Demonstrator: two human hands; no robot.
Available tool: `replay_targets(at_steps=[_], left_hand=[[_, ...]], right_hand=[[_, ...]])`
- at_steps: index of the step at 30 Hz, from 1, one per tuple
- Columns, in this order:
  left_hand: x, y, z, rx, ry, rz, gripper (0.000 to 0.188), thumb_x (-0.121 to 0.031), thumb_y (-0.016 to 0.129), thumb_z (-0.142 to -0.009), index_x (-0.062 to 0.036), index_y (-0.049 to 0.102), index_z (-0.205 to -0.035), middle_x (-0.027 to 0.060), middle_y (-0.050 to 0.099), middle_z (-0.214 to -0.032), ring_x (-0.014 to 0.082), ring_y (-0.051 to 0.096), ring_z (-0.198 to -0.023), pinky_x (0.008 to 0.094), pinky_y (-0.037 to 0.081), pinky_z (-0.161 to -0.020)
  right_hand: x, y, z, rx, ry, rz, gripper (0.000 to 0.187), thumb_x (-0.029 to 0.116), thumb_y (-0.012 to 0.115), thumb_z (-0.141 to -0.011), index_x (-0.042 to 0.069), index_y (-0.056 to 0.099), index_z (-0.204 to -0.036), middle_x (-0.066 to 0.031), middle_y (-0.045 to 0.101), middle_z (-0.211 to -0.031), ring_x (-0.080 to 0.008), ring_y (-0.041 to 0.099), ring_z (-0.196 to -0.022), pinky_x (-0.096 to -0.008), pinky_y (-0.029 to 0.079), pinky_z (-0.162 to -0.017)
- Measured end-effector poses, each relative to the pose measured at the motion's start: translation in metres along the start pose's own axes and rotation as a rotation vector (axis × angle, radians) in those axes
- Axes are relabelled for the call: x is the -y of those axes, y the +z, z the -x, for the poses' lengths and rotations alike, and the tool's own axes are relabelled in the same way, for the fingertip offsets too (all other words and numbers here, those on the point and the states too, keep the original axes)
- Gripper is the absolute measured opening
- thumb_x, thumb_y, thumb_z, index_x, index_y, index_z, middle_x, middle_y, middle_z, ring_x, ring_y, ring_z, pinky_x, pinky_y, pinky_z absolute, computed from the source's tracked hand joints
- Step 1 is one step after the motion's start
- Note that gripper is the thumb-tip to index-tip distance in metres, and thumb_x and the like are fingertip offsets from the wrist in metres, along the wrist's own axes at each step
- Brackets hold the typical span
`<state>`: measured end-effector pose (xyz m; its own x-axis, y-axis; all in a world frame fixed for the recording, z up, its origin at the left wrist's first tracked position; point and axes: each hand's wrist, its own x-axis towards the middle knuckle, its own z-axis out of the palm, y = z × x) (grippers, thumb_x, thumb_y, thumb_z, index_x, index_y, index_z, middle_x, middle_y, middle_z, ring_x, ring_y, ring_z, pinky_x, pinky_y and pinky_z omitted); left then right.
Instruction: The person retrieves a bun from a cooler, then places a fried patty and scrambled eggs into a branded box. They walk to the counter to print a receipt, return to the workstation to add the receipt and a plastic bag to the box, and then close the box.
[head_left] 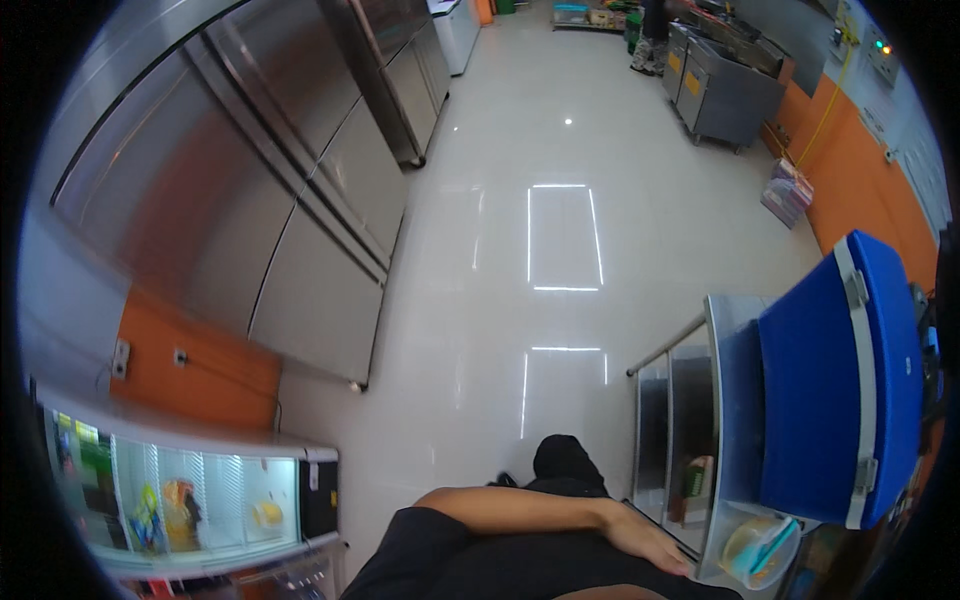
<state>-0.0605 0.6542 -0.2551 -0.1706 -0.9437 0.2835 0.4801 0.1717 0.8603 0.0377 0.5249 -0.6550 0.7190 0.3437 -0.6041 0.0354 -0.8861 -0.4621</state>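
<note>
My left arm crosses in front of my black-clothed body. My left hand (645, 538) is at the lower right, its fingers stretched out and nothing visible in them. Its fingertips come close to the near edge of a steel table (712, 545); whether they touch it I cannot tell. A round clear plastic tub (738, 562) with a turquoise item (772, 548) in it stands on the table just beyond the fingers. A large blue cooler box (815, 390) with pale straps sits behind the tub. Only a strip of skin shows at the bottom edge; my right hand is out of the picture.
Tall steel refrigerators (330, 250) line the left side. A lit glass-front display fridge (200, 500) stands at the lower left. Shiny pale floor (490, 250) runs between them and the table. Steel cooking units (720, 95) and a person's legs (650, 50) are far right.
</note>
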Motion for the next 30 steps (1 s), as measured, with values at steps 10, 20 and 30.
replay_targets(at_steps=[10, 20, 30], left_hand=[[-0.126, -0.239, 0.182, -0.095, 0.051, -0.072, 0.048, -0.041, 0.045, -0.109, 0.0007, 0.055, -0.087, -0.0074, 0.048, -0.085, 0.0046, 0.043, -0.084, 0.0277, 0.039, -0.078], [-0.333, -0.475, 0.398, -0.668, 0.083, -0.522, 0.033, -0.032, 0.049, -0.108, -0.0013, 0.059, -0.104, 0.0061, 0.058, -0.092, 0.0184, 0.056, -0.090, 0.0302, 0.045, -0.085], [-0.455, -0.819, 0.693, -1.389, -0.268, -0.365, 0.024, -0.025, 0.058, -0.102, -0.0025, 0.065, -0.110, 0.0042, 0.067, -0.099, 0.0154, 0.063, -0.092, 0.0306, 0.051, -0.084]], right_hand=[[-0.046, -0.032, -0.172, 0.286, 0.449, 0.025, 0.041, 0.032, 0.060, -0.091, 0.001, 0.068, -0.117, -0.0231, 0.067, -0.122, -0.0428, 0.063, -0.113, -0.0492, 0.050, -0.098], [0.335, -0.450, -0.617, -0.365, -0.513, -0.497, 0.040, 0.031, 0.065, -0.094, 0.001, 0.065, -0.120, -0.0217, 0.071, -0.110, -0.0353, 0.070, -0.098, -0.0412, 0.054, -0.088], [0.165, -0.509, -0.735, -0.138, 0.277, -0.303, 0.035, 0.035, 0.058, -0.092, 0.004, 0.073, -0.099, -0.0210, 0.071, -0.101, -0.0398, 0.067, -0.095, -0.0506, 0.053, -0.086]])
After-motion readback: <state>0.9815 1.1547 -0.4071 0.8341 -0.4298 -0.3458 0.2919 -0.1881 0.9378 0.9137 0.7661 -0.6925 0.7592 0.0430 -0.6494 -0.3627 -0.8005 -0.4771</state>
